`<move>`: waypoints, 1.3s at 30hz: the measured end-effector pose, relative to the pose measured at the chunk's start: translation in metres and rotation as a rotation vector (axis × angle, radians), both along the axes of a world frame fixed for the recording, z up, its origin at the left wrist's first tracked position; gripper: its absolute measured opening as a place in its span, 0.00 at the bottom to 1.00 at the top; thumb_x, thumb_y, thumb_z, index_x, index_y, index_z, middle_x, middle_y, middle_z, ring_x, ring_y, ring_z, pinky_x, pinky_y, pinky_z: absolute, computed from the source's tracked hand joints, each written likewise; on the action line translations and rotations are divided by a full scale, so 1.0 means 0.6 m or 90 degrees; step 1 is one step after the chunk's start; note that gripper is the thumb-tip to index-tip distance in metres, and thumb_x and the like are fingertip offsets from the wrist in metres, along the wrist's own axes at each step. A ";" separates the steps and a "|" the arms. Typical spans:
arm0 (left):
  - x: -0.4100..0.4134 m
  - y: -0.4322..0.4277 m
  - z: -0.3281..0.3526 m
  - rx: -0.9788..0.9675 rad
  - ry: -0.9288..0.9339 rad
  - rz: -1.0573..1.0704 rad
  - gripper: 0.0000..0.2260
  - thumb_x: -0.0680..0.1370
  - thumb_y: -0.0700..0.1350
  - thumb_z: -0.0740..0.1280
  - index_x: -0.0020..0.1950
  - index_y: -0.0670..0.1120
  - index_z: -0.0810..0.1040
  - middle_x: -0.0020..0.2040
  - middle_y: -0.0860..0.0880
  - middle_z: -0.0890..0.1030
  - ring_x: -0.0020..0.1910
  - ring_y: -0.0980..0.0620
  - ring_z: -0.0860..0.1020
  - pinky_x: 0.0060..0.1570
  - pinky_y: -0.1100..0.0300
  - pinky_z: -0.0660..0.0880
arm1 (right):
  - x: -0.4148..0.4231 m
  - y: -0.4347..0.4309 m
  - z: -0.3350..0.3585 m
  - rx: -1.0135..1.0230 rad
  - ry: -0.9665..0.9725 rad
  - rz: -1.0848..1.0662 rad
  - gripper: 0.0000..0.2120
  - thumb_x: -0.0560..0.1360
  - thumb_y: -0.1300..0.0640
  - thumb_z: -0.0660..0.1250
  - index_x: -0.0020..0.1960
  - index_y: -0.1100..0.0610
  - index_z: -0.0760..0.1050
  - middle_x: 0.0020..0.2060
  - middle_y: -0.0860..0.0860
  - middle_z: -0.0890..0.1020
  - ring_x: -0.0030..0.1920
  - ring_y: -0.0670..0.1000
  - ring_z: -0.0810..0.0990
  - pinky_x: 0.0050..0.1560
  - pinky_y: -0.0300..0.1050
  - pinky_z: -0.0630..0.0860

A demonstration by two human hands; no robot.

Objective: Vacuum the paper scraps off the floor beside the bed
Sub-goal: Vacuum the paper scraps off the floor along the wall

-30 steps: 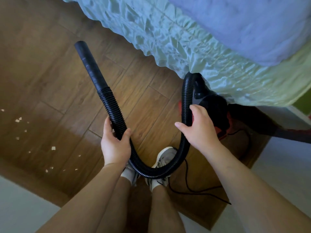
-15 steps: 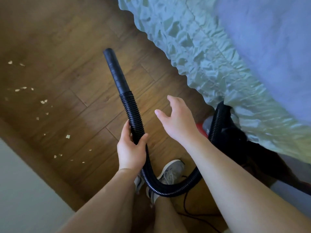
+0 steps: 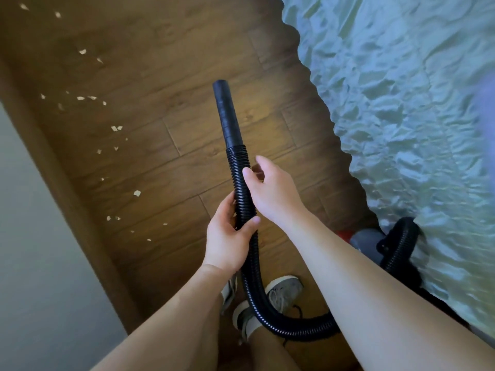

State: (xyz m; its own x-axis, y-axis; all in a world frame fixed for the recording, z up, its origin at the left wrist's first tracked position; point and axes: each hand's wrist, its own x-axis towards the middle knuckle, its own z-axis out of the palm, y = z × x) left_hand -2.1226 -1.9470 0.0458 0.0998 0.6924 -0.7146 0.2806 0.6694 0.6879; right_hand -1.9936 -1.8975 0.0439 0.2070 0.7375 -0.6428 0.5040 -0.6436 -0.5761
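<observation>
A black ribbed vacuum hose (image 3: 242, 191) ends in a smooth black nozzle (image 3: 227, 113) that points up and away over the wooden floor (image 3: 166, 162). My left hand (image 3: 230, 234) grips the hose below the nozzle. Just above it, my right hand (image 3: 270, 188) touches the hose from the right, its fingers curled loosely and not closed around it. The hose loops past my shoes back to the vacuum body (image 3: 367, 242), red and grey, half hidden under the bed's edge. Several pale paper scraps (image 3: 115, 128) lie scattered on the floor to the left of the nozzle.
The bed with a crumpled pale green cover (image 3: 401, 129) fills the right side. A wooden skirting (image 3: 67, 183) and a pale wall (image 3: 32, 236) run along the left. My shoes (image 3: 284, 293) stand at the bottom centre, with a thin black cord beside them.
My right hand left the hose end near the vacuum body and came across to the hose just above my left hand. The view turned left, bringing more scraps into sight.
</observation>
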 end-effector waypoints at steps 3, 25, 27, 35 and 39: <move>-0.016 0.018 -0.008 -0.020 -0.030 0.030 0.29 0.77 0.38 0.73 0.76 0.51 0.69 0.64 0.57 0.80 0.63 0.62 0.78 0.68 0.55 0.75 | -0.017 0.032 -0.009 -0.005 0.018 0.032 0.24 0.83 0.45 0.56 0.76 0.51 0.66 0.64 0.47 0.79 0.63 0.49 0.77 0.63 0.46 0.74; -0.070 0.026 -0.049 -0.091 -0.030 0.294 0.30 0.75 0.44 0.76 0.75 0.52 0.71 0.62 0.54 0.82 0.61 0.55 0.80 0.63 0.49 0.78 | -0.119 0.125 -0.084 -0.057 0.060 0.340 0.21 0.81 0.48 0.62 0.73 0.50 0.70 0.62 0.50 0.80 0.60 0.53 0.79 0.62 0.51 0.75; -0.074 0.015 -0.055 -0.092 -0.012 0.330 0.29 0.75 0.44 0.77 0.74 0.51 0.72 0.61 0.54 0.82 0.58 0.57 0.81 0.61 0.52 0.80 | -0.133 0.122 -0.095 -0.058 0.056 0.372 0.21 0.81 0.48 0.62 0.73 0.51 0.71 0.61 0.51 0.80 0.60 0.53 0.79 0.60 0.49 0.75; -0.086 -0.032 -0.097 -0.109 -0.008 0.483 0.23 0.76 0.45 0.75 0.71 0.49 0.75 0.57 0.54 0.82 0.48 0.60 0.83 0.46 0.65 0.81 | -0.193 0.100 -0.143 -0.096 0.055 0.474 0.15 0.79 0.51 0.66 0.64 0.50 0.77 0.41 0.41 0.79 0.48 0.50 0.81 0.47 0.44 0.74; -0.087 -0.050 -0.116 -0.152 -0.057 0.561 0.22 0.77 0.42 0.74 0.70 0.48 0.75 0.55 0.49 0.83 0.44 0.58 0.84 0.40 0.66 0.80 | -0.217 0.082 -0.165 -0.124 0.031 0.527 0.13 0.78 0.51 0.66 0.62 0.51 0.78 0.43 0.44 0.81 0.49 0.51 0.81 0.49 0.45 0.76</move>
